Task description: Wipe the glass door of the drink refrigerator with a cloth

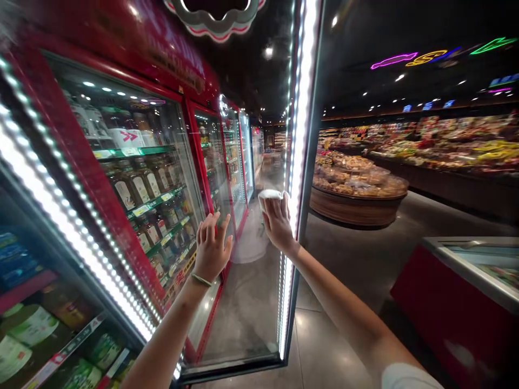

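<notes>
An open glass cooler door [247,319], edged with bright LED strips, stands in front of me. Against its pane, near the lit edge, my right hand [278,220] presses a white cloth [269,194]; the fingers lie over it and partly hide it. Farther left, my left hand [213,243] is raised with its fingers spread and nothing in it. It is close to the glass, but I cannot tell whether it touches. A thin band circles the left wrist.
Red drink coolers [198,156] with bottles on shelves line the left. Shelves of drinks [36,324] show at lower left. On the right are a round display of packaged food [357,200], a red chest freezer [446,302] and long produce displays [454,146].
</notes>
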A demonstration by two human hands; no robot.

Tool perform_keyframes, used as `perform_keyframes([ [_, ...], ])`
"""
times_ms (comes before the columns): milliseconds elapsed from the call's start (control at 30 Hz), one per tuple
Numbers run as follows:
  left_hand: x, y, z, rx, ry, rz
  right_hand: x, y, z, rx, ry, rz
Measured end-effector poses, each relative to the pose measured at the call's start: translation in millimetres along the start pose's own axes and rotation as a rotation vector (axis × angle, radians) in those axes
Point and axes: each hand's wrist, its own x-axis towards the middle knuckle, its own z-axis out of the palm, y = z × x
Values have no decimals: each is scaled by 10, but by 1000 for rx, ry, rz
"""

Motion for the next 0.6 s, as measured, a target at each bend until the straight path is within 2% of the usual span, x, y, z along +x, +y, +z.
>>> perform_keyframes([
  [67, -23, 97, 48, 4, -11, -23, 268, -25, -59, 16, 53, 25],
  [100, -39, 138, 69, 4, -19, -32, 310, -44, -62, 24, 76, 31],
  [200, -86, 196, 98, 14, -26, -53, 47, -73, 23, 33, 92, 6],
  [300, -97, 140, 65, 49, -29, -70, -231, -20, 83, 32, 43, -31],
  [367, -95, 65, 22, 75, -37, -91, -69, 18, 39, 41, 37, -23],
  [500, -139, -101, -62, 123, -49, -131, 656, -130, -52, 89, 106, -44],
  [533, -164, -148, -86, 132, -53, -137, 728, -219, -29, 105, 99, -80],
  [600, -222, -266, -145, 148, -65, -144, 633, -413, 82, 146, 23, -230],
])
